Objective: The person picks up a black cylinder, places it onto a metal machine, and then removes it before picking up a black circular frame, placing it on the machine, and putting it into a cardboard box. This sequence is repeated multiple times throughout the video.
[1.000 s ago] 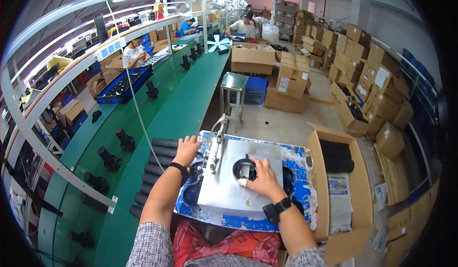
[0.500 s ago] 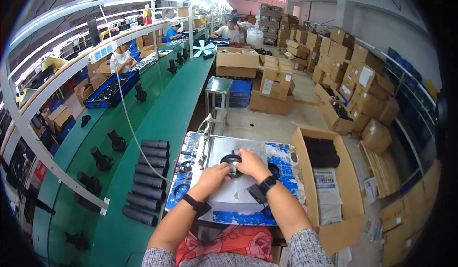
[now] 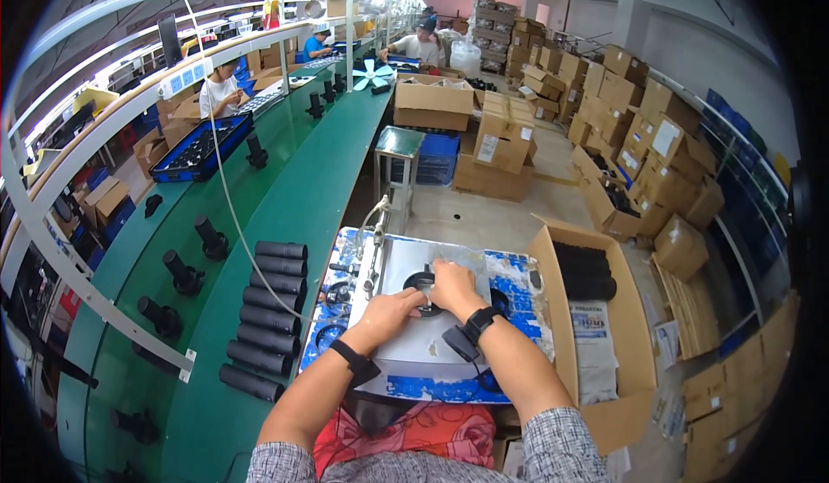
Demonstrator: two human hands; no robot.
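Both hands meet at frame centre on a black round part (image 3: 420,281) seated in the grey fixture plate (image 3: 414,345). Left hand (image 3: 390,309) fingers curled at its near edge; right hand (image 3: 452,283) fingertips pinch its top. 8 black tubes (image 3: 263,315) lie lower left on green conveyor (image 3: 285,189).

A factory: green conveyor belt (image 3: 285,189), stacked cardboard boxes (image 3: 622,103).

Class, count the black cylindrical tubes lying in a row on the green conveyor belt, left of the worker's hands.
7, perhaps more hidden. The black cylindrical tubes lie side by side on the green conveyor belt, the farthest at the row's top, the nearest at its bottom.
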